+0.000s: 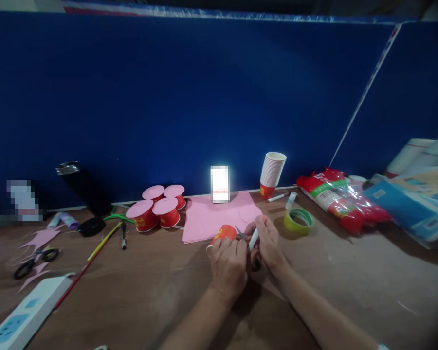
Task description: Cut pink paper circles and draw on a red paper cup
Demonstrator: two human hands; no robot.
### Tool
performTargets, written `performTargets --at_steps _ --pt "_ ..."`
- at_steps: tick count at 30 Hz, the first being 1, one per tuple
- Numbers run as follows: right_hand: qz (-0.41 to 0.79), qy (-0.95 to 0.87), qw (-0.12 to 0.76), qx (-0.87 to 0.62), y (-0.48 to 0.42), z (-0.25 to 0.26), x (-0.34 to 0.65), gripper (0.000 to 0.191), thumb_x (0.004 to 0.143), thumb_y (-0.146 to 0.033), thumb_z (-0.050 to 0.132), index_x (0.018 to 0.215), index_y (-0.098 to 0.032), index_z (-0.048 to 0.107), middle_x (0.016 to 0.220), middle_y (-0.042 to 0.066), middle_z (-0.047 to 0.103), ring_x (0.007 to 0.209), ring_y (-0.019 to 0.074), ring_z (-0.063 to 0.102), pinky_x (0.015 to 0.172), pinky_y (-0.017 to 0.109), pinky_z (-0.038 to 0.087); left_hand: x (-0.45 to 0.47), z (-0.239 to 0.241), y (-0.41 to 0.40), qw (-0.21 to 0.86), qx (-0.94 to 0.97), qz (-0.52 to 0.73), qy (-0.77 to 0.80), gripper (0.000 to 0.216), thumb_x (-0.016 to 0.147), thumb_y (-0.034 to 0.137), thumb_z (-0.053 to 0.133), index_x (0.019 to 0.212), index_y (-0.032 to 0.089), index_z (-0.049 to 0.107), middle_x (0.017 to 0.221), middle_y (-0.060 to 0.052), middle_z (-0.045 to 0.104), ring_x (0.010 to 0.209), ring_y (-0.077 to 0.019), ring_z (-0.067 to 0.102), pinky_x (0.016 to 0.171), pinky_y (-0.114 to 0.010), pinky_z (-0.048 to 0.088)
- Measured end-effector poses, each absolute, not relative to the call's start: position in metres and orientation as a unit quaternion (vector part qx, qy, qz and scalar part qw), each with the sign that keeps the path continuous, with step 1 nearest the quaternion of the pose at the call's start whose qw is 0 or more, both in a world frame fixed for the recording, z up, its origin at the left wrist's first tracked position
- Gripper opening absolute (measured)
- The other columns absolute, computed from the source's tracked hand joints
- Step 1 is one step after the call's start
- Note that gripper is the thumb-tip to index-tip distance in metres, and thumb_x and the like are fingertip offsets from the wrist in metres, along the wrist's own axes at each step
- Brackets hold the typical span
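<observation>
My left hand [228, 267] is closed around a red paper cup [223, 234] that lies on its side above the wooden table [149, 296]. My right hand [267, 241] is closed on a small white-handled cutter [253, 239], whose thin blade [240, 234] points at the cup's base. Both hands sit just in front of a stack of pink paper sheets [211, 218]. Part of the cup is hidden by my left fingers.
Several upturned red cups with pink paper discs [156, 210] stand left of the pink sheets. A stack of cups [271, 174], a green tape roll [298, 220], a glue stick [291, 200] and packaged cups [341, 200] lie right. Black scissors [34, 261], a power strip [24, 316] and a black flask [81, 187] are at left.
</observation>
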State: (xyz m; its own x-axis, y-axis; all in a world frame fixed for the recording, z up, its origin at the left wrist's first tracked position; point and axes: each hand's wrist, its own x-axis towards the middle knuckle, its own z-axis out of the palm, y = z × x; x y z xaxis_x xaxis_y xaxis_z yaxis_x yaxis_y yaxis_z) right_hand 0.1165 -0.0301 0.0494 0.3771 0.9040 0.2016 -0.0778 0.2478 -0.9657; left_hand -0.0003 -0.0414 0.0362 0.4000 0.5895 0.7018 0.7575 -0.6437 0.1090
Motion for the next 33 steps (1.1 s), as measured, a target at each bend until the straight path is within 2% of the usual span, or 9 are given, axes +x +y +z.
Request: performTargets --at_steps 4,8,13,20,22,24,30,31,33 --pt "0.261 -0.479 0.647 -0.533 -0.028 0.044 0.121 0.037 0.089 -0.048 0.039 0.063 -0.022 0.045 0.056 -0.004 0.046 0.050 0.0118 0.043 0.048 0.023 0.035 0.002 0.035 -0.046 0.125 -0.838 -0.344 -0.404 0.021 0.084 0.030 0.052 0.067 0.019 0.057 0.060 -0.004 0.059 0.065 -0.0220 0.053 0.065 -0.037 0.032" --pt "0.248 -0.485 0.626 -0.558 -0.026 0.050 0.128 0.038 0.085 -0.048 0.042 0.057 -0.022 0.042 0.052 -0.005 0.038 0.050 0.0126 0.037 0.049 0.025 0.032 0.010 0.036 -0.055 0.098 -0.842 -0.312 -0.428 0.026 0.086 0.032 0.046 0.068 0.018 0.058 0.059 -0.006 0.060 0.057 -0.0209 0.054 0.055 -0.033 0.030" --pt "0.268 -0.464 0.595 -0.599 -0.023 0.059 0.130 0.043 0.082 -0.052 0.043 0.050 -0.023 0.041 0.049 -0.004 0.039 0.050 0.0138 0.037 0.049 0.026 0.033 0.017 0.044 -0.060 -0.086 -0.835 -0.249 -0.483 0.030 0.089 0.033 0.039 0.076 0.018 0.062 0.064 -0.007 0.065 0.056 -0.0190 0.057 0.051 -0.029 0.022" --pt "0.310 -0.434 0.551 -0.642 -0.015 0.059 0.130 0.050 0.079 -0.056 0.045 0.042 -0.024 0.039 0.038 -0.004 0.039 0.040 0.0125 0.035 0.042 0.026 0.027 0.023 0.049 -0.049 -0.355 -0.753 -0.286 -0.473 0.039 0.087 0.038 0.039 0.057 0.018 0.055 0.053 -0.001 0.054 0.053 -0.0140 0.048 0.051 -0.026 0.024" --pt "0.313 -0.434 0.544 -0.647 -0.014 0.058 0.130 0.050 0.080 -0.055 0.044 0.042 -0.023 0.039 0.037 -0.004 0.040 0.040 0.0123 0.036 0.042 0.026 0.027 0.024 0.047 -0.049 -0.394 -0.735 -0.290 -0.470 0.041 0.086 0.039 0.038 0.055 0.018 0.053 0.051 0.000 0.051 0.052 -0.0134 0.046 0.050 -0.025 0.023" --pt "0.314 -0.434 0.538 -0.651 -0.012 0.056 0.131 0.051 0.082 -0.053 0.044 0.041 -0.023 0.039 0.036 -0.004 0.040 0.040 0.0122 0.037 0.042 0.026 0.028 0.024 0.046 -0.051 -0.381 -0.739 -0.289 -0.475 0.040 0.087 0.038 0.037 0.056 0.017 0.054 0.053 -0.001 0.052 0.053 -0.0136 0.046 0.051 -0.026 0.022" --pt "0.318 -0.437 0.513 -0.667 -0.007 0.039 0.129 0.052 0.088 -0.047 0.042 0.043 -0.021 0.045 0.041 -0.003 0.046 0.043 0.0126 0.045 0.044 0.025 0.037 0.017 0.051 -0.054 -0.243 -0.781 -0.245 -0.521 0.036 0.085 0.032 0.039 0.064 0.016 0.063 0.061 -0.007 0.062 0.055 -0.0162 0.048 0.053 -0.029 0.017" --pt "0.318 -0.438 0.509 -0.669 -0.005 0.035 0.127 0.049 0.090 -0.045 0.043 0.049 -0.019 0.051 0.047 -0.002 0.052 0.047 0.0125 0.049 0.047 0.025 0.041 0.015 0.053 -0.053 -0.244 -0.781 -0.241 -0.522 0.036 0.085 0.032 0.039 0.063 0.016 0.063 0.061 -0.007 0.062 0.055 -0.0163 0.048 0.053 -0.029 0.017" --pt "0.313 -0.437 0.508 -0.673 -0.002 0.028 0.127 0.032 0.092 -0.039 0.048 0.075 -0.017 0.064 0.075 0.001 0.065 0.064 0.0133 0.059 0.060 0.027 0.050 0.013 0.055 -0.052 -0.274 -0.773 -0.245 -0.517 0.038 0.085 0.033 0.039 0.059 0.017 0.061 0.059 -0.006 0.060 0.055 -0.0159 0.047 0.053 -0.028 0.018"
